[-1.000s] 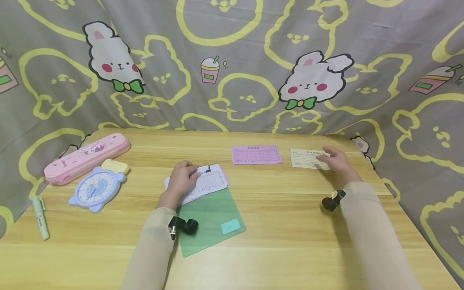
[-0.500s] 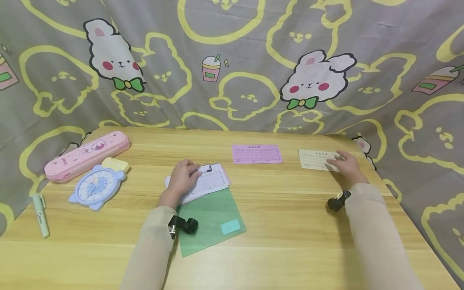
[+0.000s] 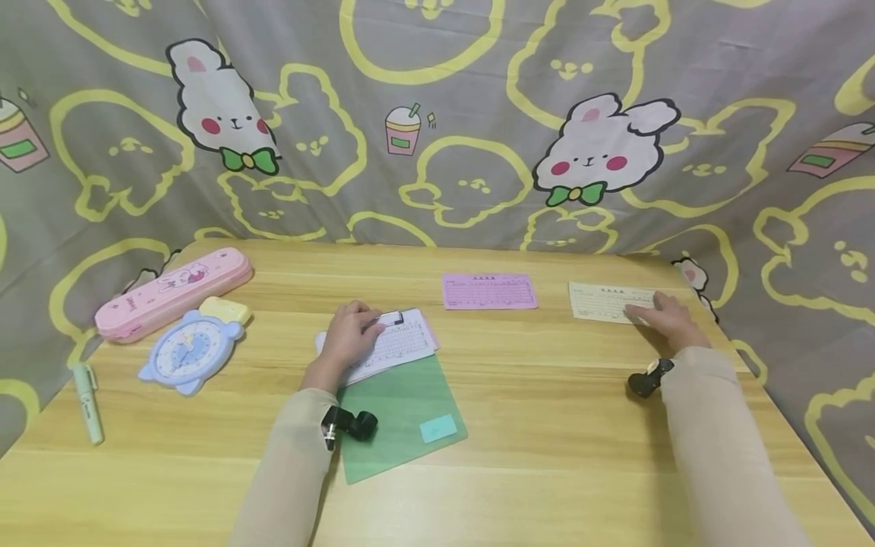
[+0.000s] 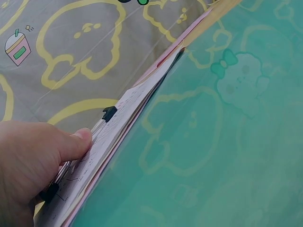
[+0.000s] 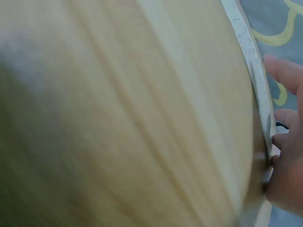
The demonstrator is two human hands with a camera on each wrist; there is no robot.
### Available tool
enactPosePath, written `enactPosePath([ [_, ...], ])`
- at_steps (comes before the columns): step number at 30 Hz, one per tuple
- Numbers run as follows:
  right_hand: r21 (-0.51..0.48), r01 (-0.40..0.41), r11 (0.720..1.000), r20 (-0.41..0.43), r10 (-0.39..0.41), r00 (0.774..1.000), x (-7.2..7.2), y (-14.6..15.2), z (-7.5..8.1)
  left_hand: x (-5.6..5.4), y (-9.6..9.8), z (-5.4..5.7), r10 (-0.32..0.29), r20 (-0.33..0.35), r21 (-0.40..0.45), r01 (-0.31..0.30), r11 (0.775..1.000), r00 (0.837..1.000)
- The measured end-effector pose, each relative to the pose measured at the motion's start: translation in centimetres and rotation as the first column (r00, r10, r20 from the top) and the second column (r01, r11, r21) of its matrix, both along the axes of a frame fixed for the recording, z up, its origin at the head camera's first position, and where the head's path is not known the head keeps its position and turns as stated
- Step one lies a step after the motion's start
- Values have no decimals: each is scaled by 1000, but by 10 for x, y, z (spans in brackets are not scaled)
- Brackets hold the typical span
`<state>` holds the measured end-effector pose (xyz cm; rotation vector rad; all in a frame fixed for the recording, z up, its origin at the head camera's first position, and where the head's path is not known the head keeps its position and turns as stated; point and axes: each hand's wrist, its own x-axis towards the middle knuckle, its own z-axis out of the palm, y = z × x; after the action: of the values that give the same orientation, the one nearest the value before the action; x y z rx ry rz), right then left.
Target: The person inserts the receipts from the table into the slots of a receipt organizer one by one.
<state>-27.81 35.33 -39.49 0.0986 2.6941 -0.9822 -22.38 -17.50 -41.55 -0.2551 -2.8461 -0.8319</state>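
In the head view my left hand (image 3: pixel 349 336) is at the top of a green see-through clipboard (image 3: pixel 396 422), gripping it by its clip (image 3: pixel 391 319). Under the clip lies a stack of white printed slips (image 3: pixel 399 340), a pink edge showing beneath. The left wrist view has the thumb (image 4: pixel 78 144) pressed over the clip's wire; the other fingers are mostly hidden. Far right, my right hand (image 3: pixel 673 319) rests on the right end of a pale yellow printed slip (image 3: pixel 604 300), thumb and fingers loosely spread. A purple printed slip (image 3: pixel 489 292) lies flat between the hands.
At the left are a pink pencil case (image 3: pixel 174 292), a blue clock-shaped item (image 3: pixel 191 351), a small yellow block (image 3: pixel 227 310) and a light green marker (image 3: pixel 89 403). A blue sticky label (image 3: pixel 437 428) is on the clipboard. A patterned curtain (image 3: pixel 472 175) hangs behind the table.
My right hand has slid the yellow slip to the right, widening its gap from the purple slip; it then stayed nearly still. The left hand holds its place on the clipboard.
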Motion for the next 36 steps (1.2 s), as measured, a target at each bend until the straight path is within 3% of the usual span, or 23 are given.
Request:
enactPosePath([
  [3, 87, -15, 996, 0, 15, 1000, 4, -2, 1, 0, 1, 0, 1, -10, 5, -1, 1000, 1000],
  [10, 181, -25, 983, 4, 25, 1000, 11, -7, -2, 1, 1, 0, -8, 6, 2, 8, 1000, 1000],
  [33, 224, 72, 972, -143, -40, 989, 15, -17, -3, 0, 0, -1, -1, 1, 29, 1, 1000, 1000],
  [36, 234, 63, 970, -123, -34, 992, 15, -19, -3, 0, 0, -2, -3, 0, 31, 3, 1000, 1000],
])
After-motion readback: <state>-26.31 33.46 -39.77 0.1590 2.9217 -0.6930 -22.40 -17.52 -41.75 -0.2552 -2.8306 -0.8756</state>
